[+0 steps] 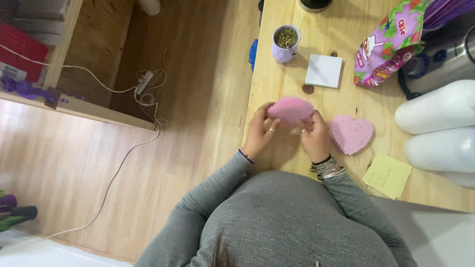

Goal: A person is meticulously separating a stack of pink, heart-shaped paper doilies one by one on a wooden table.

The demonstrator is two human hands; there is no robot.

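Observation:
Both hands hold one pink paper heart just above the near left part of the wooden table. My left hand grips its left edge, fingers curled under it. My right hand, with rings and several bracelets at the wrist, grips its right edge. A second pink heart with a lacy punched border lies flat on the table just right of my right hand.
A lilac cup of dried herb, a white note pad, a pink snack bag, a metal flask, two white rolls and a yellow note are on the table. Cables run across the floor at left.

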